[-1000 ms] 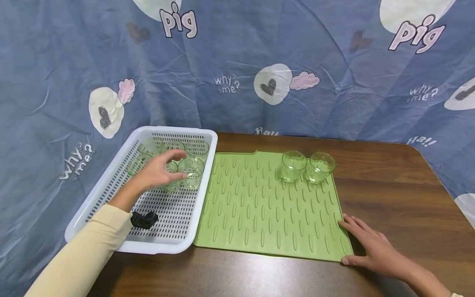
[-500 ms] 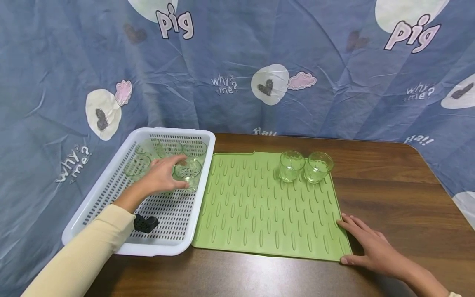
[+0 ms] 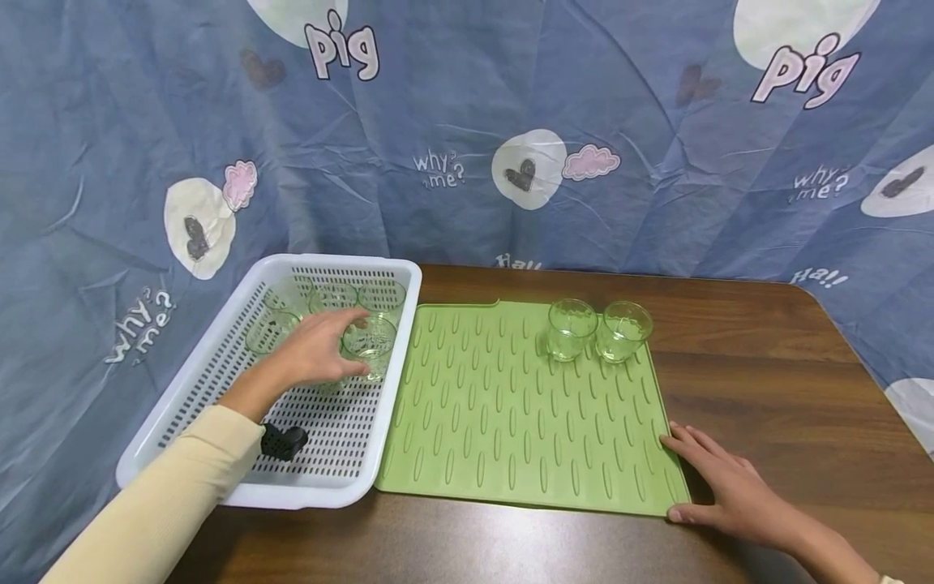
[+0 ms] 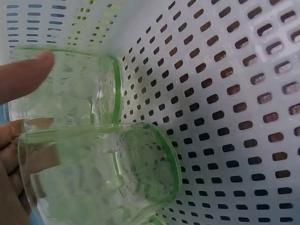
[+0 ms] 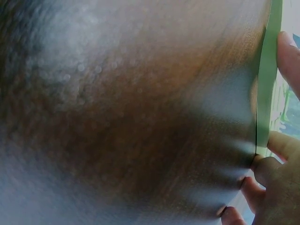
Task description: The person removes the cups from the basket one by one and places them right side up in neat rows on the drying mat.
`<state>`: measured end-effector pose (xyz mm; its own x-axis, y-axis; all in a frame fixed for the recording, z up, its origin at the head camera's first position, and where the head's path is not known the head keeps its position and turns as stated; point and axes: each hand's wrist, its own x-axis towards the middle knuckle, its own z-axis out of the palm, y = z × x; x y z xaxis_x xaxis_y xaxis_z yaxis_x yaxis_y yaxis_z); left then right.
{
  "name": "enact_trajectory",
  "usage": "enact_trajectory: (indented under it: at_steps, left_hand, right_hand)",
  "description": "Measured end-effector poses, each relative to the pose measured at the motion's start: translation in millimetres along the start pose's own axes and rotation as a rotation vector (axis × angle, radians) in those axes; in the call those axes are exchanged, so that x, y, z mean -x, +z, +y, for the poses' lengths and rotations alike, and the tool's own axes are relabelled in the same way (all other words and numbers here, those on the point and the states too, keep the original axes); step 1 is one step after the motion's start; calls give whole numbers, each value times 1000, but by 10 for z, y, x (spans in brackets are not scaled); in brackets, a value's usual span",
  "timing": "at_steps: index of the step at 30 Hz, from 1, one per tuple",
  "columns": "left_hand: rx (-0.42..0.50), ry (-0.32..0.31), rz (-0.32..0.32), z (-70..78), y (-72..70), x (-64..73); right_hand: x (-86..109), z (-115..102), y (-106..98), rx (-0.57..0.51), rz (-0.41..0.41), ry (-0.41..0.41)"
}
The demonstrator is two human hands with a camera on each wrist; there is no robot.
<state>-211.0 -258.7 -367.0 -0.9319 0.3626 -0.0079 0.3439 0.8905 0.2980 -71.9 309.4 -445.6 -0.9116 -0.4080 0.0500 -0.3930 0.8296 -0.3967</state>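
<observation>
My left hand (image 3: 314, 347) is inside the white basket, its thumb and fingers curved round a clear green-tinted drinking glass (image 3: 375, 345) by the right wall. In the left wrist view, the thumb (image 4: 40, 65) lies against that glass (image 4: 70, 89), while another glass (image 4: 103, 173) stands beside it. Several more glasses (image 3: 332, 296) fill the basket's back. My right hand (image 3: 737, 487) rests at the front right corner of the green ridged mat (image 3: 511, 405); its fingers are fairly straight and touch the edge. Two glasses, one (image 3: 571, 331) left of the other (image 3: 622, 332), stand upright at the mat's back right.
The white perforated basket (image 3: 379, 454) adjoins the mat's left edge. A black object (image 3: 283, 442) appears by the left wrist, over the basket floor. Behind the brown wooden table (image 3: 759, 357) hangs a blue printed cloth (image 3: 438, 105).
My left hand has moved slightly down around the glass by the right wall, and its thumb and fingers now sit at the rim. The right hand stays at the mat's corner.
</observation>
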Motion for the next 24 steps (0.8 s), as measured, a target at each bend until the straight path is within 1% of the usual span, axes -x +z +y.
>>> enact_trajectory:
  at_steps: [3, 8, 12, 16, 21, 24]
  left_hand:
    - [43, 2, -23, -3, 5, 5]
    - [94, -29, -63, -12, 9, 19]
    - [132, -46, -82, -26, -1, 21]
    - [153, -50, -95, -67, 0, 0]
    - [177, -38, -102, -110, 12, -15]
    - [183, -46, -112, -119, 18, -18]
  right_hand:
    - [3, 1, 1, -3, 1, -3]
    - [0, -3, 6, 0, -8, 4]
    - [-3, -5, 5, 1, -13, 12]
    - [0, -9, -3, -2, -7, 12]
    - [2, -12, -7, 4, 7, 5]
    - [0, -5, -5, 4, 8, 2]
